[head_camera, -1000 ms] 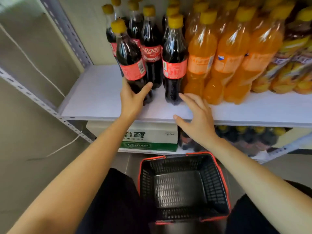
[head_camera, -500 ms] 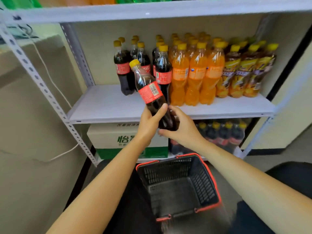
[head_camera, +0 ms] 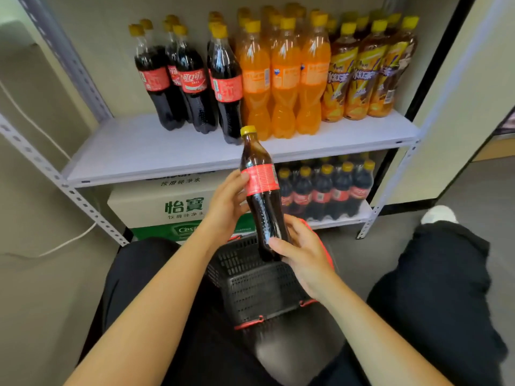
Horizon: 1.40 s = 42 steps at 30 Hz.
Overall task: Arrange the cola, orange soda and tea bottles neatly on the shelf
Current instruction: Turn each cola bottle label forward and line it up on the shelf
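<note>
I hold one cola bottle (head_camera: 260, 190) with a yellow cap and red label almost upright in front of the shelf (head_camera: 156, 151). My left hand (head_camera: 225, 207) grips it at the label and my right hand (head_camera: 301, 249) grips its lower body. On the white shelf stand rows of cola bottles (head_camera: 192, 79) at the left, orange soda bottles (head_camera: 284, 76) in the middle and tea bottles (head_camera: 365, 71) at the right. The left front part of the shelf board is bare.
A black basket with red rim (head_camera: 262, 282) sits on my lap below the hands, with nothing in it. Under the shelf stand a water carton (head_camera: 172, 207) and more cola bottles (head_camera: 326, 190). A grey perforated upright (head_camera: 67, 57) bounds the shelf's left side.
My left hand took a cola bottle off the shelf and drew it back. My right hand joined it on the bottle, which has turned from tilted to nearly upright. My view pulled away from the shelf.
</note>
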Motion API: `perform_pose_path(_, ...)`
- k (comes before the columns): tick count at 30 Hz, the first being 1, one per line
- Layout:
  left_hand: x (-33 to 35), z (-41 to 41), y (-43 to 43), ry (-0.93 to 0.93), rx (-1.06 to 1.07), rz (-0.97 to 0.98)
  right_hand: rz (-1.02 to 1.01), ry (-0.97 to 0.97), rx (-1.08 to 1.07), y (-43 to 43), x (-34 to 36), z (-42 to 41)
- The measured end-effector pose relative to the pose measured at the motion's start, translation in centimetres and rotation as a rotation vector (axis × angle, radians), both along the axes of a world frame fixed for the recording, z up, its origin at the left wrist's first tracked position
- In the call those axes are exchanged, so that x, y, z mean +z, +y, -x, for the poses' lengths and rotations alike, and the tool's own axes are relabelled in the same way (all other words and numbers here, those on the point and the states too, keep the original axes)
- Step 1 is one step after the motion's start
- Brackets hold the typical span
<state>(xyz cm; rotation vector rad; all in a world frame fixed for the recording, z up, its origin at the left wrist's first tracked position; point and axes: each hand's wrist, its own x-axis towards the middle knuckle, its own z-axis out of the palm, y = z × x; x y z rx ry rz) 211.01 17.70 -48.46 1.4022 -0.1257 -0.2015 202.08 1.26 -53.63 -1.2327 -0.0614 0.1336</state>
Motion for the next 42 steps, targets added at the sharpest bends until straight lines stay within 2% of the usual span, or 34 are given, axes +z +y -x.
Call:
perform_pose_path(6,0.3,2.1,-1.1,0.070,-0.069,0.176,-0.302,0.155,0.114,-0.8,-0.2,1.8)
perform_pose_path(10,0.6,2.7,-1.6,0.031,-0.042,0.111,-0.351,0.201,0.111,-1.6,-0.3,1.5)
perform_pose_path(14,0.4,2.9,-1.5,-0.073,0.077,-0.023,-0.160,0.119,-0.021,-2.2,0.5,1.3)
perform_pose_path(17,0.5,3.2,-1.8,-0.096,0.110,-0.043,-0.040,0.067,-0.089,-2.2,1.0,1.9)
perform_pose_path(22,1.9,3.9,-2.4,-0.060,0.094,0.047,-0.087,0.116,-0.106,-1.8,2.1,3.3)
perform_pose_path(26,2.2,4.1,-2.1,-0.053,0.014,0.180,-0.111,0.184,-0.037,-1.3,2.6,3.4)
perform_pose_path(30,2.9,4.6,-1.9,-0.065,0.052,0.138,-0.070,0.220,0.046,-1.6,2.6,2.9)
perform_pose_path(32,2.9,4.9,-2.0,-0.092,0.101,0.095,0.009,0.174,0.058,-2.1,3.0,2.3)
perform_pose_path(36,3.8,5.9,-3.3,-0.181,0.168,0.012,0.275,-0.054,-0.006,-2.8,4.1,1.0)
perform_pose_path(39,4.9,6.1,-4.4,-0.267,0.203,-0.070,0.315,-0.124,-0.043,-3.4,4.3,0.5)
perform_pose_path(42,5.6,6.2,-4.6,-0.289,0.204,-0.145,0.272,-0.131,-0.009,-3.8,3.9,0.2)
